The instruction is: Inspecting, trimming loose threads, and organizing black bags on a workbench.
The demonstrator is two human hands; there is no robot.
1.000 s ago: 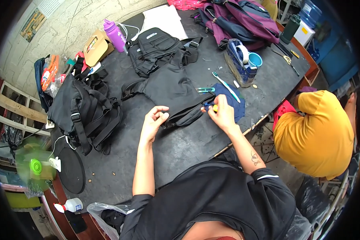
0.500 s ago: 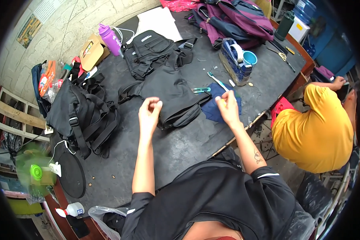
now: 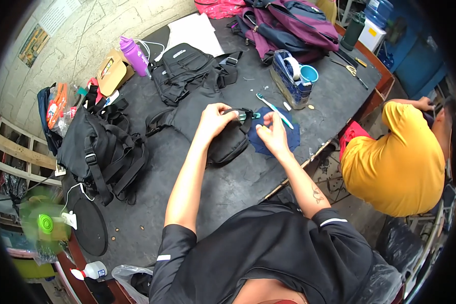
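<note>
A black fabric bag [image 3: 225, 147] lies on the dark table in front of me. My left hand [image 3: 217, 121] is closed in a pinch on its black strap [image 3: 243, 110] by the upper edge. Just right of the bag, my right hand [image 3: 273, 136] hovers with its fingers loosely curled, thumb and index apart, and nothing visible between them. Between the two hands lies a slim teal tool [image 3: 249, 116], partly covered by the strap. A white and teal toothbrush [image 3: 275, 110] lies across a dark blue cloth piece [image 3: 261, 146] beyond my right hand.
Another black bag [image 3: 185, 68] lies farther back. A strapped black backpack [image 3: 104, 152] stands left; purple and navy bags [image 3: 294, 28] are heaped at the back. A tub with a blue cup [image 3: 309, 74] and scissors [image 3: 350, 69] sit right. A person in yellow [image 3: 392, 159] sits beyond the table edge.
My left hand has moved right and up onto the bag's strap and closed on it. My right hand has shifted left toward the bag. The bag's front edge has turned up.
</note>
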